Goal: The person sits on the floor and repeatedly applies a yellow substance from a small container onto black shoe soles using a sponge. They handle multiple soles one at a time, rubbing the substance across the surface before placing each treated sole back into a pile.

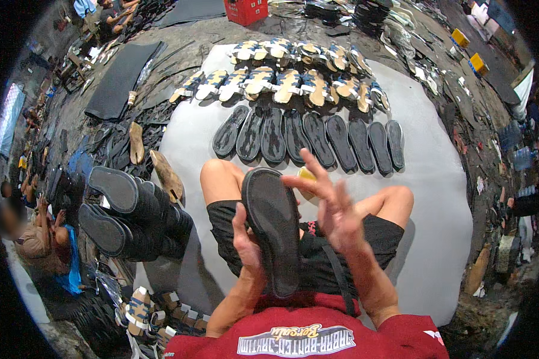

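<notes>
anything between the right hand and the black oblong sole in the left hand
Nothing visible stands between the right hand and the black, oblong, rubbery-looking sole: its fingers reach the sole's upper right edge. The left hand holds the opposite side.

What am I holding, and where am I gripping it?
A black sole, held in your left hand by the middle of its left edge. Your right hand is open beside the sole's upper right edge, gripping nothing.

Black sole (pixel 273 224), red shirt (pixel 308 320), grey sheet (pixel 431 179)
</notes>
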The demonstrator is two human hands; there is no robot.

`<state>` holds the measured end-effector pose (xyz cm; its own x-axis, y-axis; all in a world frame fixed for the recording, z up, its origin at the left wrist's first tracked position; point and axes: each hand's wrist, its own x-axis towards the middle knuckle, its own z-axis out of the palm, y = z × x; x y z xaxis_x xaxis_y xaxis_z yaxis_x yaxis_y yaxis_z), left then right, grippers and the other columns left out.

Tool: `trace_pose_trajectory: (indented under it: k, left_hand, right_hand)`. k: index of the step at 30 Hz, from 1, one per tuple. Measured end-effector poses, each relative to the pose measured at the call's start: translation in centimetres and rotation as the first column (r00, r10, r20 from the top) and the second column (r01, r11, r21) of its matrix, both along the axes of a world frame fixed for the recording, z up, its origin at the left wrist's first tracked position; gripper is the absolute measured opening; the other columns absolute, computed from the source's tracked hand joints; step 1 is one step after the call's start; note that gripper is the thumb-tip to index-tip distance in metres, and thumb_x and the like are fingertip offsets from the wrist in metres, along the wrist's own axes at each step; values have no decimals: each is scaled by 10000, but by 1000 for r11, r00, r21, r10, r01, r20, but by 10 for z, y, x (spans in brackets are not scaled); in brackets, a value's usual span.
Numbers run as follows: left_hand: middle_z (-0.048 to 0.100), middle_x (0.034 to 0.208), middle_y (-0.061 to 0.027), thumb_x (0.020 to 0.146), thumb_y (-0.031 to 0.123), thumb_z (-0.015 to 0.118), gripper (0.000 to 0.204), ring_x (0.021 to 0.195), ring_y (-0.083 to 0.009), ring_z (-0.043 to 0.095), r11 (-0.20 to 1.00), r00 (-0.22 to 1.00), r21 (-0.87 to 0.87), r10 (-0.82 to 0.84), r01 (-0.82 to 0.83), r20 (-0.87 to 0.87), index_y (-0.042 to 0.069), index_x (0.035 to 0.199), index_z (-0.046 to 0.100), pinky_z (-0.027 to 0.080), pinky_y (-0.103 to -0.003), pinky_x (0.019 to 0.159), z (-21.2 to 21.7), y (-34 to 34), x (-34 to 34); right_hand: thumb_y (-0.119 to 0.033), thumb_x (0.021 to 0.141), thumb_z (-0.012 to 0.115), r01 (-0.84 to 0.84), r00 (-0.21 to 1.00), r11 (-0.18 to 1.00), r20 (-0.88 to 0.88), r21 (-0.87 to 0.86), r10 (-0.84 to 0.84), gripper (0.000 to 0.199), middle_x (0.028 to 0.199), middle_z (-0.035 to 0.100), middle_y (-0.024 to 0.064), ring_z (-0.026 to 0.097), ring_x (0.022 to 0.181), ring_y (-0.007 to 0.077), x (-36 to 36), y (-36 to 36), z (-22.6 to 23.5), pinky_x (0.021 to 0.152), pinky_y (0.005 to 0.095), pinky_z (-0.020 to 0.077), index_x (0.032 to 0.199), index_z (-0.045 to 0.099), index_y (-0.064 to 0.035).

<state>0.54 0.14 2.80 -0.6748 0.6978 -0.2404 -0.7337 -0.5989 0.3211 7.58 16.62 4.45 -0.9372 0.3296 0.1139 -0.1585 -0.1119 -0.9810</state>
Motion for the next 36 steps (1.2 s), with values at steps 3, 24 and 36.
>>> trace_pose_trajectory:
  k: [3,24,36]
  left_hand:
    - [624,1478,-218,1137,584,353,738,1273,-335,661,985,994,-144,105,-99,35,-16,1537,512,512,-450,1122,20,2,12]
    - [337,1739,-142,1121,549,357,782,1579,-302,371,947,893,-309,-63,-87,-445,87,1732,204,274,-469,1309,1,-3,17]
    - [367,1720,-140,1149,462,316,707,1577,-272,374,904,890,-418,-113,-92,-441,31,1706,253,255,-415,1320,9,-1,0]
  right_hand:
    - [-476,1172,216,62,988,830,85,554,-131,683,1819,112,189,176,1620,434,-5,-35,6,1298,574,92,1608,523,-49]
    - [-512,1143,322,7,968,586,141,810,-208,681,1830,18,173,53,1632,495,-4,-56,1,1255,686,78,1754,240,-222]
    - [-546,1135,362,-82,955,452,200,888,-218,642,1838,45,118,69,1641,467,-5,-36,-3,1242,722,81,1739,276,-348]
